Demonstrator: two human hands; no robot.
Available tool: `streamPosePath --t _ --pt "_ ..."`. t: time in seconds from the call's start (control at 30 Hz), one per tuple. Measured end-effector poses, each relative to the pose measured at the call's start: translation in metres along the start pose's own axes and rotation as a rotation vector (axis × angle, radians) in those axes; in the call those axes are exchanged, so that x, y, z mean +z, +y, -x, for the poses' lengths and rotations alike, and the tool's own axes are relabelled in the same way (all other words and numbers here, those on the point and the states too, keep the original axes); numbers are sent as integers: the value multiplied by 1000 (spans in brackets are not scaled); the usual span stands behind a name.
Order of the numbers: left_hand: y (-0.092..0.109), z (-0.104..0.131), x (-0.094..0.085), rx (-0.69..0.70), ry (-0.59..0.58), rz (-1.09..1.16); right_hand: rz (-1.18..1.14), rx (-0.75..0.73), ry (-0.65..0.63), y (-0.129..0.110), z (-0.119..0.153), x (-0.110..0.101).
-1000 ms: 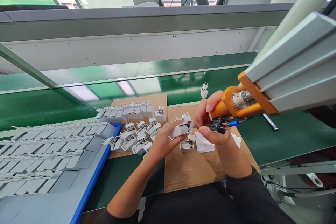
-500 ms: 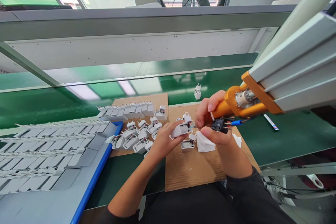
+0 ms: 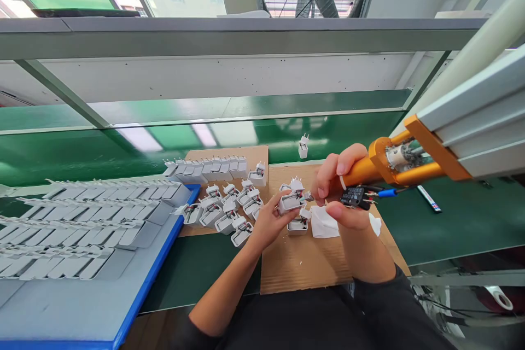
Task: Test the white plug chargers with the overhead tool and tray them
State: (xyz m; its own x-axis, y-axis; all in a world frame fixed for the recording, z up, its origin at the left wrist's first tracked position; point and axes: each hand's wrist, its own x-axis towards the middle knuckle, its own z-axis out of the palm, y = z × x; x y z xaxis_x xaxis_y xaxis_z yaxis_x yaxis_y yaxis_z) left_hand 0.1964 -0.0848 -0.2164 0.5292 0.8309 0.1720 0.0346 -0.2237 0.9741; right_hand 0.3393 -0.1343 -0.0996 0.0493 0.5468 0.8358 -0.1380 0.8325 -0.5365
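My left hand (image 3: 272, 220) pinches a white charger housing (image 3: 290, 202) above the cardboard. Its open side faces up, and small wires and parts show inside, near the pins. My right hand (image 3: 344, 191) is wrapped round an orange handheld tool (image 3: 361, 171) with a black switch (image 3: 355, 197) and a blue-sleeved wire on it. The narrow tip of this tool points left, at the end of the held housing; whether it touches cannot be made out. Just below lies another open housing (image 3: 297, 226), beside a crumpled white tissue (image 3: 324, 222).
Several open housings (image 3: 211, 214) lie left of my left hand, with a row of housings (image 3: 213, 168) behind. A blue-rimmed tray (image 3: 158, 265) holds rows of white housings. One housing (image 3: 303, 147) stands on the green bench. At right lies a marker (image 3: 429, 198); a grey arm (image 3: 484, 120) carries the tool.
The held housing has turned so that its open side now shows. The tool's tip stays close to its end. The whole view has shifted slightly.
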Motion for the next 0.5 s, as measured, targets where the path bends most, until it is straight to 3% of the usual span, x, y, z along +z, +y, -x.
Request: streamPosePath --t 0.13,0.33,0.5 --pt "-11 1 17 27 58 143 -26 -46 -7 0 -5 9" --pt "1 0 26 133 90 135 -113 -53 -34 -1 -4 15" --pt "5 -1 30 171 118 110 -57 -13 -3 -3 -2 15"
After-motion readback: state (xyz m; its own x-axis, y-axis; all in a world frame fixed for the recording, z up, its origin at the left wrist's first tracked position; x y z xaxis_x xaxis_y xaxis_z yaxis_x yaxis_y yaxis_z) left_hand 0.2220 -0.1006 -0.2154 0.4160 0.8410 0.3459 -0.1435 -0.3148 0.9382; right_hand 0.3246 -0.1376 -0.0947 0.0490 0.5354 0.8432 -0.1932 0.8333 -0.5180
